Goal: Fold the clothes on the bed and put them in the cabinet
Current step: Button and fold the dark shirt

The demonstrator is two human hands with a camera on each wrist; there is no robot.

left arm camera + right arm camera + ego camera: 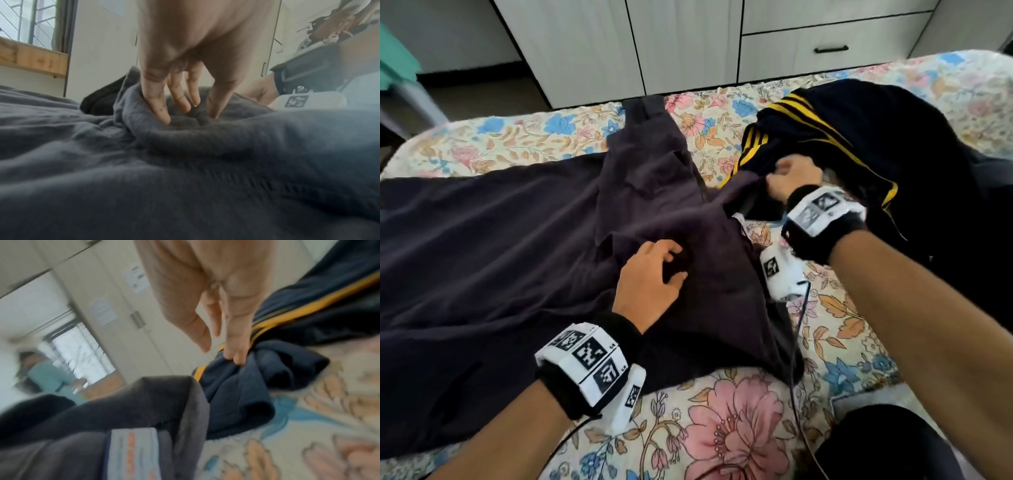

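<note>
Floral bed [739,428]: left hand [650,284] presses dark garment [482,257].

A dark purplish-grey garment [524,246] is spread across the bed, whose cream cover [750,428] is printed with pink, blue and orange flowers. Toward the bed's far right corner a navy garment [876,137] is heaped, striped in yellow. White doors edged in black are seen on the cabinet [688,44], with a black drawer handle [831,49]. Black-and-white square markers are printed on both wristbands [589,363].
</note>
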